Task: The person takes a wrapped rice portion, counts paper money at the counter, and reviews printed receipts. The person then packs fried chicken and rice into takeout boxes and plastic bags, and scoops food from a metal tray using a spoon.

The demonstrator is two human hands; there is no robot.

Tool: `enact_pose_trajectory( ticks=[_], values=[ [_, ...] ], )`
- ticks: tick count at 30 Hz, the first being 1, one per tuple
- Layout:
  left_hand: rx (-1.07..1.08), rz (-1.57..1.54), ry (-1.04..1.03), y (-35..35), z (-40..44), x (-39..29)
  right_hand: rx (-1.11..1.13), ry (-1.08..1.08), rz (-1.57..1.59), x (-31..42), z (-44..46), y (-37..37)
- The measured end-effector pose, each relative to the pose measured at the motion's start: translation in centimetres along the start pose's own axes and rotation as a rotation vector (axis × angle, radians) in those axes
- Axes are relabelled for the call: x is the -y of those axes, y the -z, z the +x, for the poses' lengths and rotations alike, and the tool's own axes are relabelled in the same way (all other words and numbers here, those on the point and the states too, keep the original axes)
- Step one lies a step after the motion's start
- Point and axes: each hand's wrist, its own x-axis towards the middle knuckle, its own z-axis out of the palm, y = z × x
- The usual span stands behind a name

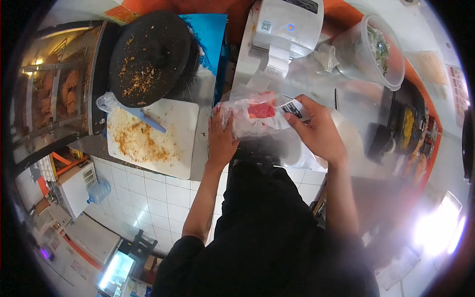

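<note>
A clear plastic bag [242, 121] with red packets [261, 110] inside lies on the metal counter in front of me. My left hand [222, 137] rests against the bag's left side, its fingers apart. Between the thumb and fingers of my right hand [314, 126] is a small white printed label [295, 109], held at the bag's right edge. Behind the bag, a strip of printed paper [277, 63] hangs from a white label printer [288, 24] with a blue light.
On the left are a white cutting board [153, 136] with crumbs, a blue-handled utensil [143, 118], a round dark pan [149, 59] and a heated display case [59, 89]. A clear tub [368, 52] with greens stands at the back right.
</note>
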Motion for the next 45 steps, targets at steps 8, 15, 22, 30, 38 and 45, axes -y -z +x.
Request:
enact_pose_trajectory(
  ticks=[8,15,22,30,38,45],
  values=[
    [-0.211,0.061,-0.115,7.1,-1.1,-6.0,-0.081,0.319,-0.156,-1.4,0.0,-1.3],
    [-0.085,-0.255,-0.203,4.9,4.5,-8.3,0.014,0.377,-0.083,-1.8,1.3,-2.1],
    [0.249,0.036,0.01,4.6,3.5,-5.3,0.062,0.279,-0.065,-3.4,1.4,-3.2],
    [0.12,0.099,-0.18,3.2,3.8,-4.3,-0.04,0.427,-0.012,-5.1,1.6,-5.2],
    [0.183,-0.071,0.057,4.2,3.4,-3.6,-0.099,0.25,0.171,-3.4,1.5,-5.2],
    [0.1,-0.125,-0.19,3.7,3.8,-2.4,-0.037,0.26,0.269,-4.6,2.1,-5.9]
  ],
)
